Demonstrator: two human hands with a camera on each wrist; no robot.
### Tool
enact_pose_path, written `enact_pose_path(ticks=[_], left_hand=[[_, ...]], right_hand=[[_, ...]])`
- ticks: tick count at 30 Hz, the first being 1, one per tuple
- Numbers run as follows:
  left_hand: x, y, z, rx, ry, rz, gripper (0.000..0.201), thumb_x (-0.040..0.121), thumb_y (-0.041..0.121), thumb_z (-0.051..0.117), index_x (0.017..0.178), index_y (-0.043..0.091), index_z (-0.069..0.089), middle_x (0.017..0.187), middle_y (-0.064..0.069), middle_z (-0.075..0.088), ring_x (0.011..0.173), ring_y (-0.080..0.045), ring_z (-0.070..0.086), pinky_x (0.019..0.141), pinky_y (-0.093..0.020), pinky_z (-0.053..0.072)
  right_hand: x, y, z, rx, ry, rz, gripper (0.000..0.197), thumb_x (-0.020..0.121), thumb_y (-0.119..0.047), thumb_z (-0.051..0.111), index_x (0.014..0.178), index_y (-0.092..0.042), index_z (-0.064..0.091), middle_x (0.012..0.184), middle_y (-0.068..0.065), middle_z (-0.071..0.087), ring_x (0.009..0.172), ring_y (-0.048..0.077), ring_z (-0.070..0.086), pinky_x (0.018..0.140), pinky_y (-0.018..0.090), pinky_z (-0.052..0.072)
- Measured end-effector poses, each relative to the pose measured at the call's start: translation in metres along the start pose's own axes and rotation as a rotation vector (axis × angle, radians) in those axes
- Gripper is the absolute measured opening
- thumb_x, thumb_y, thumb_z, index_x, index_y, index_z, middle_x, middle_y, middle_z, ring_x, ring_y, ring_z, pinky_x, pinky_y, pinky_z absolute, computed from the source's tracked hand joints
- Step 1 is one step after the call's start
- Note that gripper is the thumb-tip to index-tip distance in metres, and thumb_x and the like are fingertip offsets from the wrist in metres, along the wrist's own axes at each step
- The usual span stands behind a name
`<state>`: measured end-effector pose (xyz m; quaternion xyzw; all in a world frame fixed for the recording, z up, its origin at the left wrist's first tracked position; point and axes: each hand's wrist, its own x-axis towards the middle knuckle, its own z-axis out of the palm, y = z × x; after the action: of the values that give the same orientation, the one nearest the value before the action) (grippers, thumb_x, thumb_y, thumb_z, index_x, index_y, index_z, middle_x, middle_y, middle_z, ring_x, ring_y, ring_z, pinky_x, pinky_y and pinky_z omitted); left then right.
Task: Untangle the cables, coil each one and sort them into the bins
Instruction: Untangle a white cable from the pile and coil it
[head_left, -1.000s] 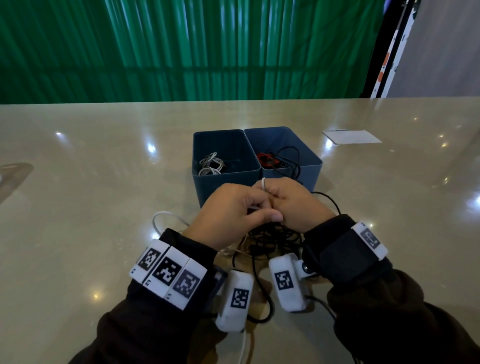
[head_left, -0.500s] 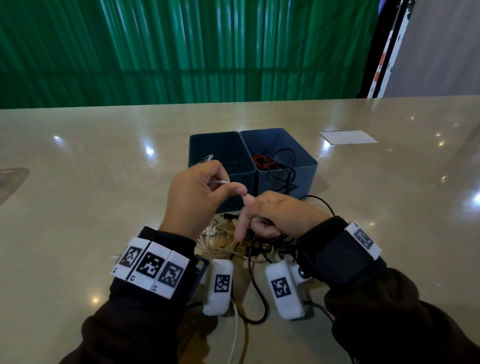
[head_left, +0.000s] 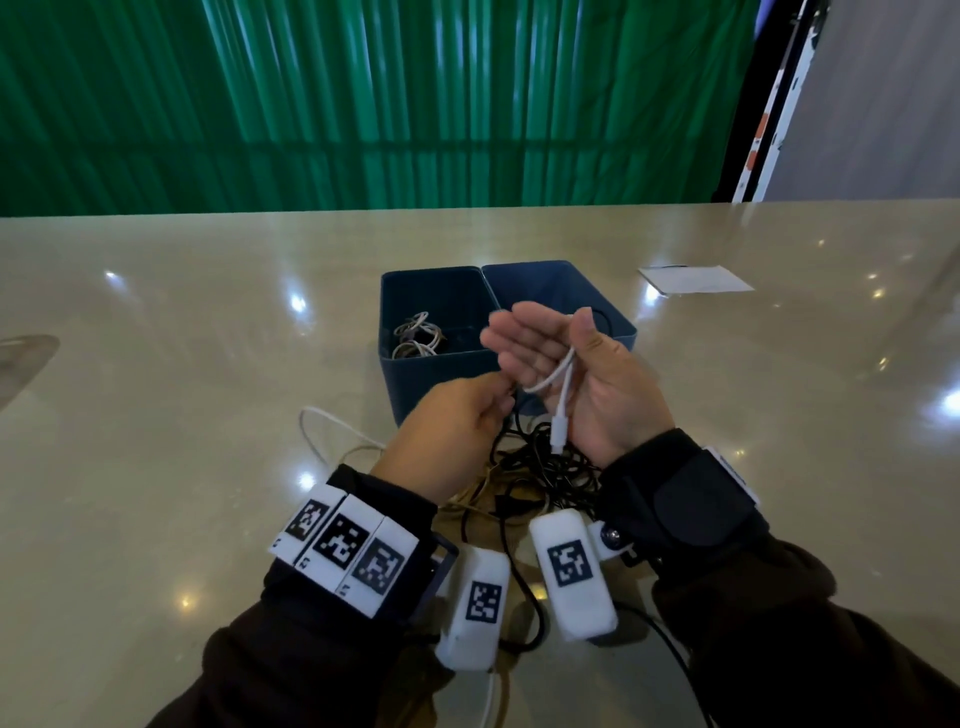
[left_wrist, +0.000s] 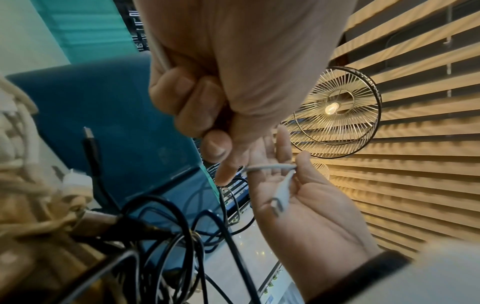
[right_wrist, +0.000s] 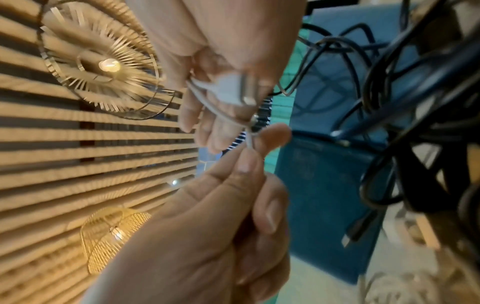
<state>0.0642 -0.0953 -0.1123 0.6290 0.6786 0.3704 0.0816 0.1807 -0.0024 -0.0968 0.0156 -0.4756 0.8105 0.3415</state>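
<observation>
A short white cable (head_left: 549, 380) loops across my upturned right hand (head_left: 550, 343), which is raised in front of the two blue bins. The thumb pins the cable to the palm, and its white connector (head_left: 558, 434) hangs below the heel of the hand. My left hand (head_left: 501, 397) pinches the cable's other stretch between thumb and forefinger, seen close in the right wrist view as the left hand (right_wrist: 257, 148). The left bin (head_left: 431, 291) holds coiled whitish cables (head_left: 415, 338). Inside the right bin (head_left: 550, 280) the contents are mostly hidden by my hand. A black cable tangle (head_left: 545, 467) lies under my wrists.
A loose white cable loop (head_left: 332, 431) and beige cables (head_left: 467, 499) lie on the table left of the tangle. A white sheet of paper (head_left: 696, 278) lies at the back right. A green curtain hangs beyond the table's far edge.
My hands were bunched together over the tangle, then the left hand pulled the white cable up. Now the right hand has turned palm up with the cable looped across it.
</observation>
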Motion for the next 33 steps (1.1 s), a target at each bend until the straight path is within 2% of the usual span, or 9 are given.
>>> enact_pose_path(ticks=[3,9,11,13,17,22,28,31,33], left_hand=[[0.000,0.001,0.000,0.070,-0.077,-0.017,0.020,0.098,0.018,0.047,0.103,0.017,0.066,0.076,-0.003,0.061,0.069,-0.014,0.050,0.063,-0.032,0.038],[-0.002,0.012,-0.004,0.193,-0.114,0.116,0.020,0.089,0.037,0.060,0.085,0.019,0.069,0.063,0.008,0.057,0.059,-0.004,0.047,0.058,-0.027,0.036],[-0.004,0.015,-0.007,0.154,-0.041,0.179,0.021,0.086,0.037,0.065,0.073,0.020,0.066,0.056,0.010,0.051,0.054,-0.003,0.045,0.054,-0.025,0.034],[-0.005,0.014,-0.011,0.040,0.072,0.207,0.022,0.082,0.036,0.069,0.064,0.024,0.063,0.057,0.011,0.056,0.056,-0.003,0.051,0.054,-0.024,0.040],[-0.003,0.006,-0.018,-0.066,0.305,0.183,0.029,0.073,0.041,0.070,0.059,0.016,0.062,0.054,0.008,0.056,0.054,-0.005,0.049,0.050,-0.022,0.039],[-0.001,-0.002,-0.022,-0.143,0.398,0.173,0.026,0.078,0.039,0.067,0.064,0.018,0.059,0.056,0.011,0.049,0.055,-0.002,0.045,0.052,-0.014,0.032],[0.002,-0.007,-0.022,-0.195,0.362,0.153,0.019,0.094,0.018,0.048,0.087,0.025,0.064,0.063,0.016,0.052,0.064,0.003,0.049,0.060,-0.009,0.035],[0.002,-0.007,-0.018,-0.220,0.192,0.035,0.038,0.096,0.006,0.045,0.089,0.038,0.063,0.070,-0.004,0.062,0.066,-0.009,0.056,0.064,-0.025,0.045],[0.001,-0.003,-0.014,-0.147,0.064,-0.006,0.037,0.096,0.003,0.043,0.087,0.033,0.063,0.064,-0.002,0.059,0.058,-0.003,0.052,0.058,-0.024,0.039]], right_hand=[[0.004,0.002,-0.004,-0.177,0.124,-0.024,0.042,0.088,-0.032,0.040,0.098,-0.002,0.068,0.106,0.010,0.070,0.104,0.022,0.066,0.091,0.029,0.053],[0.004,0.004,-0.020,-1.121,0.211,-0.183,0.025,0.098,-0.021,0.048,0.101,-0.013,0.071,0.095,-0.013,0.067,0.093,-0.007,0.060,0.082,0.011,0.046],[0.003,0.004,-0.019,-1.271,0.109,-0.168,0.028,0.098,-0.023,0.048,0.088,-0.013,0.072,0.081,-0.016,0.062,0.078,-0.011,0.058,0.072,0.007,0.042],[0.002,0.004,-0.016,-1.328,0.008,-0.131,0.036,0.095,-0.028,0.046,0.063,-0.016,0.058,0.060,-0.012,0.051,0.058,-0.001,0.051,0.058,0.013,0.037],[-0.005,0.001,-0.005,-1.052,-0.101,0.092,0.050,0.101,-0.026,0.037,0.059,-0.009,0.058,0.044,-0.002,0.047,0.040,0.007,0.042,0.050,0.014,0.036],[-0.006,-0.002,-0.005,-0.723,-0.237,0.226,0.052,0.096,-0.035,0.036,0.057,-0.010,0.060,0.039,-0.001,0.035,0.035,0.012,0.029,0.041,0.016,0.030],[-0.006,0.003,-0.005,-0.198,-0.376,0.169,0.030,0.093,-0.029,0.047,0.078,-0.010,0.065,0.058,0.002,0.053,0.049,0.014,0.049,0.052,0.020,0.043],[-0.004,0.004,-0.003,0.032,-0.371,0.062,0.024,0.091,-0.025,0.051,0.090,-0.007,0.066,0.077,0.008,0.067,0.072,0.021,0.065,0.068,0.028,0.053],[-0.003,0.002,-0.003,0.096,-0.276,-0.014,0.032,0.092,-0.020,0.041,0.092,-0.008,0.071,0.087,0.009,0.071,0.086,0.023,0.068,0.076,0.030,0.055]])
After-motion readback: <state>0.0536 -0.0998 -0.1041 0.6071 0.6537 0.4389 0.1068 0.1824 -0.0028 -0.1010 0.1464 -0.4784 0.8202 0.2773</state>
